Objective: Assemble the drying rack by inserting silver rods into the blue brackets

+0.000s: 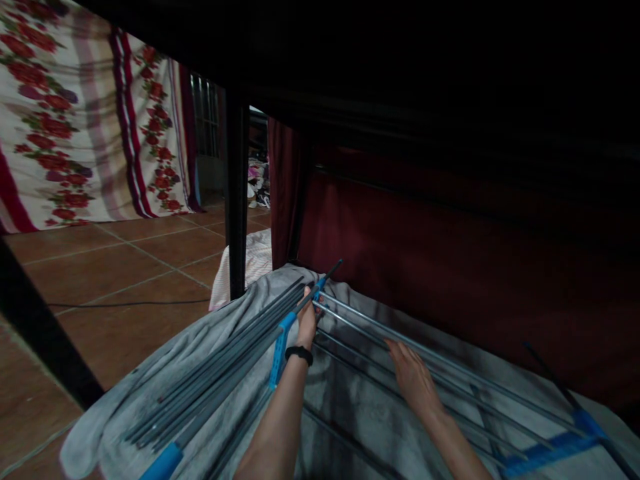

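A folding drying rack of grey rods with blue plastic joints point(278, 348) lies on a grey cloth point(200, 333). My left hand point(307, 321), with a black band at the wrist, is closed round the far end of the folded bundle of rods point(225, 373). My right hand point(410, 373) rests flat with fingers stretched on the spread rods point(450, 367) to the right. Another blue joint point(550, 450) sits at the lower right.
A dark red curtain point(450, 253) hangs close behind the rack under a dark overhang. A black post point(237, 200) stands at the left of it. Brown floor tiles point(125, 267) stretch left, with a thin cable point(125, 304) and a floral sheet point(75, 113) beyond.
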{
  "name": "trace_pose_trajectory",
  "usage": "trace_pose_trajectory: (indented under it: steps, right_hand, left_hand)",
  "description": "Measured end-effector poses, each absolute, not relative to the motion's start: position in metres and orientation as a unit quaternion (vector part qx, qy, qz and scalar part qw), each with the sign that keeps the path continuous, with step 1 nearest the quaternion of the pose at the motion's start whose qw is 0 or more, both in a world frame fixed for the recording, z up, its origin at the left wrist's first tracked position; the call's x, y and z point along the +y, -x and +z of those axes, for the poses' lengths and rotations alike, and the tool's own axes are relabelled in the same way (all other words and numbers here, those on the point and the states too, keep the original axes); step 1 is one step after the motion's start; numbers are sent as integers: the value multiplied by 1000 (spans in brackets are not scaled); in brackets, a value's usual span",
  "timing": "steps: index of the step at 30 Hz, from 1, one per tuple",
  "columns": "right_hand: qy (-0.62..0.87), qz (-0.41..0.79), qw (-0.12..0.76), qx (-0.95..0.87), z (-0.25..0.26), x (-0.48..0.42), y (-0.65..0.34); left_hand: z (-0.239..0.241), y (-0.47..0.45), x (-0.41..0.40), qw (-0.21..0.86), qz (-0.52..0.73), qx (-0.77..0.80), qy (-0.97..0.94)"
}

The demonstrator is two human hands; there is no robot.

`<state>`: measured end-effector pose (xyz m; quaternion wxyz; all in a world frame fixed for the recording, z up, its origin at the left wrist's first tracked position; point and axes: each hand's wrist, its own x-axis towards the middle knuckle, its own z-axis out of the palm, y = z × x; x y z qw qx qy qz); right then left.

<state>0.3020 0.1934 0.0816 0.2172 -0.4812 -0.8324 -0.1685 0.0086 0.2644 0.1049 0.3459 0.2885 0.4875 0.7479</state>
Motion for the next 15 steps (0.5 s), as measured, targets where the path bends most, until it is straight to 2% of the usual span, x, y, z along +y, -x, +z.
trace_pose_trajectory:
  steps: [7, 15]
  right_hand:
    - [467, -178, 225, -836, 91, 195, -276]
    - [428, -143, 203, -869, 123, 226, -153]
  left_hand:
    - [103, -15, 269, 341, 759, 482, -274]
    - [98, -15, 274, 353, 768, 468, -258]
